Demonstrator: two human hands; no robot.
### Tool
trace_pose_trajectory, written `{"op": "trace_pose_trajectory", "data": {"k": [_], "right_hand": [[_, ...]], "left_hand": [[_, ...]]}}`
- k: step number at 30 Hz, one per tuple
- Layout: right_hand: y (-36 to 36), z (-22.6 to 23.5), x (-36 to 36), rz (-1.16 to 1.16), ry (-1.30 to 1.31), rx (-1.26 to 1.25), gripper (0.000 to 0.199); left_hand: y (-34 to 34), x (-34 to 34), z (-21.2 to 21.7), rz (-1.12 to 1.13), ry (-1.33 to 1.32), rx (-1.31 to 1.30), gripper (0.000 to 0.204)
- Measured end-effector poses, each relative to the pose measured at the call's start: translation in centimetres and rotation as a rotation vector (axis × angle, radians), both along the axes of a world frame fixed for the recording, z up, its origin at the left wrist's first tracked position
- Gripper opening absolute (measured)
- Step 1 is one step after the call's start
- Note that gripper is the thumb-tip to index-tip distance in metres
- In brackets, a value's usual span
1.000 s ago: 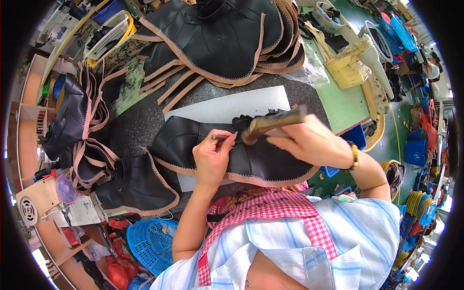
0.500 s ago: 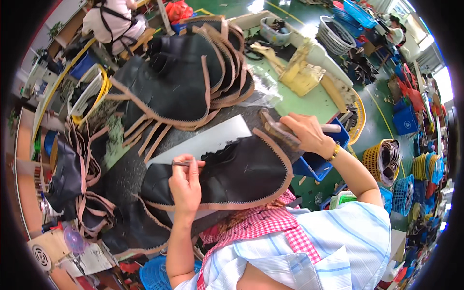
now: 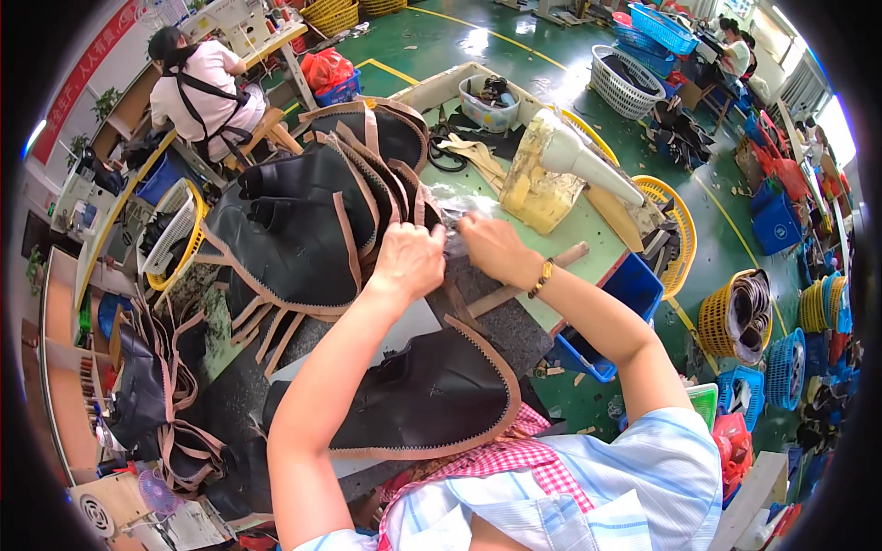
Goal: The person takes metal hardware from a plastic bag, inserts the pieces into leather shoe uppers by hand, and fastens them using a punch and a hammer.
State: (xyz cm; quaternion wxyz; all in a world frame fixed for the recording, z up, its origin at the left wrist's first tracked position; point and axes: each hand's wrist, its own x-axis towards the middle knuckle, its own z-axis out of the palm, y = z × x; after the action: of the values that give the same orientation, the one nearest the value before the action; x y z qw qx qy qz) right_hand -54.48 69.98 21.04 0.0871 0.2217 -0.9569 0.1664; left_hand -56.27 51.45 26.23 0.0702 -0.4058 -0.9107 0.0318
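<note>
Both my hands are raised close together over the far side of the work board. My left hand (image 3: 410, 263) is closed, knuckles up, beside the stack of black leather pieces (image 3: 289, 225) with tan zigzag-stitched edging. Fingers bent, my right hand (image 3: 497, 249) is closed just right of it. Crumpled clear plastic (image 3: 457, 204) shows between and behind the hands; what the fingers pinch is hidden. Below them a hammer (image 3: 525, 281) with a wooden handle lies on the dark board. Nearer me, one black leather piece (image 3: 418, 390) lies partly on a white slab (image 3: 412, 323), partly behind my left forearm.
Beyond the hands stand a yellowed block (image 3: 542, 174), a white tapered thing (image 3: 593, 165) and a clear tub (image 3: 489, 103). A blue bin (image 3: 634, 285) and yellow basket (image 3: 678, 241) sit at the right edge. More leather pieces (image 3: 142, 376) hang left. A person (image 3: 204, 92) sits far left.
My right hand has let go of the hammer, which now lies on the board. My left hand has left the leather piece, and both hands have moved forward and together. The view has shifted.
</note>
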Motion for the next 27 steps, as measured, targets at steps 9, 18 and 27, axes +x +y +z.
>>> {"op": "trace_pose_trajectory", "data": {"k": [9,18,27], "right_hand": [[2.0,0.5,-3.3,-0.048,0.150,-0.245,0.015],[2.2,-0.1,-4.1,-0.095,-0.009,-0.038,0.005],[-4.2,8.1,3.9,-0.036,-0.607,-1.189,0.010]], "left_hand": [[2.0,-1.4,-0.2,0.054,0.019,0.260,0.028],[-1.2,1.5,0.6,0.106,-0.188,0.533,0.024],[-5.4,6.3,2.7,0.382,-1.104,1.380,0.024]]}}
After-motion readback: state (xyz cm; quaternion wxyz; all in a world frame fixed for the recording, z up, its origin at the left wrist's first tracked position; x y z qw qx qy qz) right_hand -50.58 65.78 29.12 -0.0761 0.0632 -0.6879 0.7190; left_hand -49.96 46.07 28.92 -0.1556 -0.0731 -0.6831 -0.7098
